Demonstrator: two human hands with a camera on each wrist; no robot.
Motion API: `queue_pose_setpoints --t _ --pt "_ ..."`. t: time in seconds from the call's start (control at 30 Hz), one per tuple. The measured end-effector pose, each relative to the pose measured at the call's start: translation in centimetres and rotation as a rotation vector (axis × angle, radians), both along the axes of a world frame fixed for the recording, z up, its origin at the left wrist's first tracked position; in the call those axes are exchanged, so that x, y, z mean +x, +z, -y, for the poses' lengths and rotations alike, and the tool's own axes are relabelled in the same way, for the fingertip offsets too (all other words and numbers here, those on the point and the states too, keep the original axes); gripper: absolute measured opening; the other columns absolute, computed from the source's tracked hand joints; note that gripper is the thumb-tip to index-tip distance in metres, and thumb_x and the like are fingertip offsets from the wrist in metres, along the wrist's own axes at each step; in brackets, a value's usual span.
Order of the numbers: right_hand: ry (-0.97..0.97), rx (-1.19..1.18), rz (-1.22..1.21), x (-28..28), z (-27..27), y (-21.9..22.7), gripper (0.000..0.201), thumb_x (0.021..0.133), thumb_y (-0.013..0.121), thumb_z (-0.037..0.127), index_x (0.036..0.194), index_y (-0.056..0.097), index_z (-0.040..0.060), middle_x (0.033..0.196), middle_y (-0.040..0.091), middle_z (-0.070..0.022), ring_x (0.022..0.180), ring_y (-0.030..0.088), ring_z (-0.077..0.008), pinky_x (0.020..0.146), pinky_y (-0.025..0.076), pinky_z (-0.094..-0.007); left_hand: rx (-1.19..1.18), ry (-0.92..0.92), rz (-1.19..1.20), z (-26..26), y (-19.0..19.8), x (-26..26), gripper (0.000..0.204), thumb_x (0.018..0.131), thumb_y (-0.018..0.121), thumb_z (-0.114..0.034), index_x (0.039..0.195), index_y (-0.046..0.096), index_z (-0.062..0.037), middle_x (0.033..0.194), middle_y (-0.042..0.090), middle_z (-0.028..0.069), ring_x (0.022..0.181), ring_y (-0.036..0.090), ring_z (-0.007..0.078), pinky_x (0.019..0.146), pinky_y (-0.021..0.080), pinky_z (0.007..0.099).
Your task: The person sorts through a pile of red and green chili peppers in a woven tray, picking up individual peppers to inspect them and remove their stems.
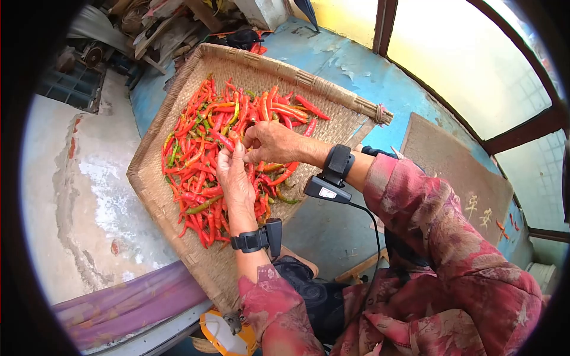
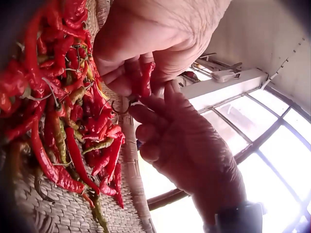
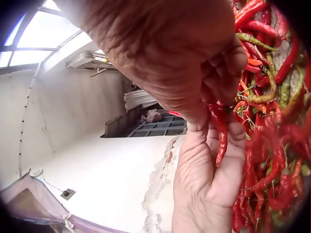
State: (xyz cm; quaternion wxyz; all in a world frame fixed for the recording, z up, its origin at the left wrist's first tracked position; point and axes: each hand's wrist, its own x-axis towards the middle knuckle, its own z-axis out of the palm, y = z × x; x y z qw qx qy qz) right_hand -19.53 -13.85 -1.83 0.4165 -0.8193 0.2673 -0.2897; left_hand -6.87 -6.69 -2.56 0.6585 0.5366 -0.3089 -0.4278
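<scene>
A red chili pepper (image 3: 220,133) is between both hands, over a heap of peppers. My left hand (image 1: 235,177) holds it between thumb and fingers; in the left wrist view its body (image 2: 147,80) shows against the fingers. At the upper end, my right hand (image 1: 275,142) pinches the pepper with thumb and curled fingers, which hide the stem. Below both hands lies the heap of chili peppers (image 1: 199,169), mostly red with some green and orange ones, several with stems attached. They lie on a flat woven tray (image 1: 155,193) with a raised rim.
Purple cloth (image 1: 133,305) lies along the lower left, and an orange-and-white container (image 1: 222,335) stands under the tray's near corner. A brown mat (image 1: 457,172) lies on the blue floor (image 1: 350,65), with a few stray peppers (image 1: 504,228) near it. Wood scraps (image 1: 154,35) are piled behind.
</scene>
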Motion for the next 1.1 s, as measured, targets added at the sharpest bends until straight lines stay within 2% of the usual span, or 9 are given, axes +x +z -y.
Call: queue_pose_setpoints --t 0.33,0.53,0.6,0.67,0.8,0.87,0.93,1.0,1.1 --pt "-0.107 0.26 -0.029 -0.3 1.1 0.5 0.02 0.072 0.062 0.021 0.071 0.058 0.0014 0.061 0.056 -0.0093 0.057 0.051 -0.018 0.056 0.042 -0.0347 0.056 0.123 -0.029 -0.8 0.1 -0.2 0.026 0.092 0.053 -0.028 0.102 0.055 -0.005 0.082 0.057 0.0005 0.072 0.051 0.0064 0.059 0.043 0.0217" --pt "-0.356 -0.119 0.041 -1.1 3.3 -1.3 0.035 0.078 0.064 0.034 0.08 0.062 -0.0013 0.067 0.061 -0.0134 0.059 0.058 -0.0267 0.057 0.044 -0.0395 0.173 0.13 0.155 -1.9 1.2 0.9 0.027 0.094 0.046 -0.031 0.1 0.054 -0.0058 0.068 0.054 0.0003 0.046 0.041 0.0036 0.041 0.033 0.0161" --pt "-0.338 -0.201 -0.06 -1.0 3.0 -0.9 0.038 0.079 0.064 0.036 0.083 0.062 -0.0019 0.068 0.061 -0.0143 0.059 0.058 -0.028 0.057 0.044 -0.0402 0.154 -0.09 0.119 -1.7 0.6 0.5 0.026 0.094 0.046 -0.03 0.099 0.055 -0.0062 0.069 0.053 -0.0009 0.049 0.043 0.0036 0.043 0.034 0.0166" --pt "-0.022 -0.022 -0.042 -1.0 2.0 -0.5 0.037 0.078 0.065 0.035 0.081 0.062 -0.0022 0.068 0.06 -0.0153 0.06 0.058 -0.0281 0.056 0.044 -0.0394 0.173 -0.214 0.173 -1.5 -0.2 -0.3 0.025 0.094 0.049 -0.028 0.099 0.058 -0.0059 0.071 0.052 -0.0026 0.054 0.045 0.0036 0.047 0.037 0.018" --pt "-0.17 -0.082 -0.053 -1.9 2.3 -0.2 0.033 0.08 0.063 0.031 0.077 0.061 -0.0019 0.065 0.057 -0.018 0.059 0.057 -0.0268 0.056 0.044 -0.0386 0.192 -0.282 0.143 -1.2 -1.2 -1.8 0.028 0.093 0.05 -0.025 0.109 0.059 -0.0041 0.078 0.057 -0.0003 0.059 0.051 0.0057 0.052 0.042 0.0194" --pt "-0.268 -0.075 -0.099 -2.9 3.1 0.6 0.028 0.079 0.063 0.026 0.074 0.061 -0.0017 0.065 0.058 -0.0184 0.06 0.059 -0.0274 0.057 0.045 -0.0388 0.252 -0.24 0.317 -1.0 -1.6 -2.5 0.029 0.09 0.055 -0.024 0.11 0.057 -0.003 0.083 0.059 0.0008 0.061 0.053 0.0069 0.056 0.042 0.0191" --pt "-0.291 -0.112 -0.141 -3.5 4.0 0.6 0.027 0.078 0.063 0.024 0.085 0.062 -0.0025 0.067 0.061 -0.0183 0.063 0.061 -0.0295 0.059 0.047 -0.039 0.128 -0.347 1.043 -0.8 -2.5 -2.4 0.032 0.082 0.059 -0.016 0.11 0.057 0.0003 0.104 0.061 0.0125 0.083 0.062 0.0225 0.069 0.048 0.0326" --pt "-0.35 -0.152 -0.071 -3.7 4.3 0.4 0.029 0.079 0.063 0.022 0.092 0.061 -0.0033 0.069 0.062 -0.0183 0.064 0.062 -0.0299 0.06 0.048 -0.0389 0.07 -0.403 1.384 -1.1 -2.8 -3.2 0.04 0.079 0.059 -0.015 0.115 0.053 0.001 0.117 0.054 0.0169 0.096 0.058 0.0332 0.079 0.047 0.0402" --pt "-0.403 -0.229 0.023 -3.9 4.4 0.2 0.037 0.079 0.062 0.021 0.104 0.057 -0.0052 0.071 0.063 -0.0185 0.066 0.063 -0.0304 0.061 0.049 -0.0387 0.123 -0.441 1.506 -0.8 -3.5 -4.1 0.044 0.076 0.058 -0.015 0.116 0.049 0.0002 0.125 0.047 0.0171 0.102 0.053 0.0377 0.084 0.044 0.0439"
